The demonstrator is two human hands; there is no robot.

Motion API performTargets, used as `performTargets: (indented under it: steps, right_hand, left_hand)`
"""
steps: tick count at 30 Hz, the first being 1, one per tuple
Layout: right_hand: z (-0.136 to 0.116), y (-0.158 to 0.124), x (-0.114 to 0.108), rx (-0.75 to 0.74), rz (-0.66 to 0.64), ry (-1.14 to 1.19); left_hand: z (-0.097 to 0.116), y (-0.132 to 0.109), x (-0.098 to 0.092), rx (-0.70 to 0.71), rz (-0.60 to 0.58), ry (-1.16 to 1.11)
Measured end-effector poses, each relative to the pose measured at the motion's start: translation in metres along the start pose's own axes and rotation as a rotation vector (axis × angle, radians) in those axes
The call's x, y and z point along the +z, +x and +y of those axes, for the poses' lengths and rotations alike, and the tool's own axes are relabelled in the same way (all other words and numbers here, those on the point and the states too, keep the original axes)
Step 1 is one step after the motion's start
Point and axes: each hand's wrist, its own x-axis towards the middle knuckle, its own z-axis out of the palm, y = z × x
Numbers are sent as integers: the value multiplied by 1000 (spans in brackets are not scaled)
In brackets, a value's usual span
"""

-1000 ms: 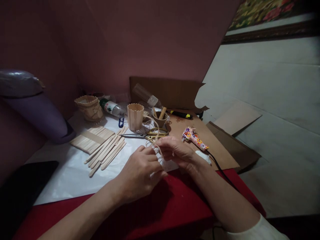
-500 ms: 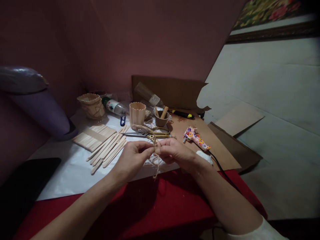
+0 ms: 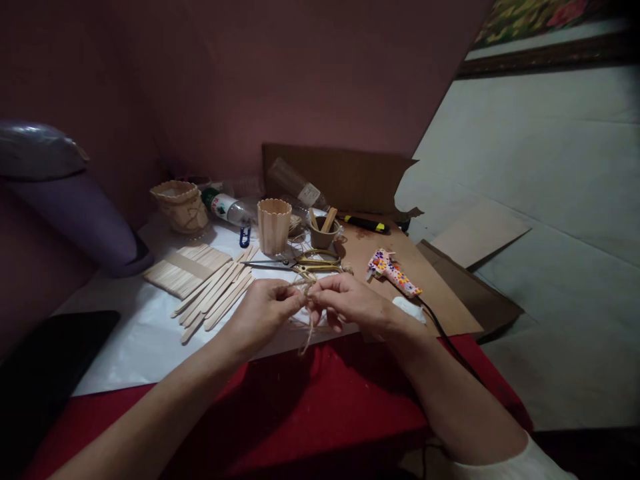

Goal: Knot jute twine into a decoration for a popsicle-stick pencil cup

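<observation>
Scissors (image 3: 287, 263) nr hands (image 3: 260, 308) w/ twine (image 3: 308, 285)

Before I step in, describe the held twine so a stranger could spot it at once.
Start at the near red surface; just above it in view, the left hand and right hand are close together. Pinched between them is tan twine, thin and looped, with a loose end dangling, unlike the gold-handled scissors behind.
</observation>
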Motion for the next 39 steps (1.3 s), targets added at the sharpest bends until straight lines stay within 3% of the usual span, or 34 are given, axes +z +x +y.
performTargets:
  steps: [3,6,10,20,24,29,33,36,39]
  right_hand:
    - [1,0,0,-49,62,-104]
    - [2,0,-2,-140,121,-208]
    - [6,0,-7,-293,199,-359]
    - [-1,-10,-4,-302,386,-530]
    - [-8,-19,0,-319,307,-464]
    - [-10,-23,8,-316,113,-359]
    - [-5,-18,15,-339,19,-491]
    - [1,-13,17,-322,39,-671]
    - [2,-11,8,-218,202,-861]
  left_hand:
    - [1,1,-1,-164,-80,-177]
    - [1,1,-2,-238,-130,-320]
    - [0,2,-4,-241,-110,-385]
    - [-8,7,-2,-260,-7,-468]
    - [-8,7,-2,-232,20,-471]
    - [-8,6,-2,-237,37,-555]
    - [-7,7,-2,-255,45,-678]
    - [-6,8,-4,-266,77,-739]
    - [-3,8,-7,-232,30,-777]
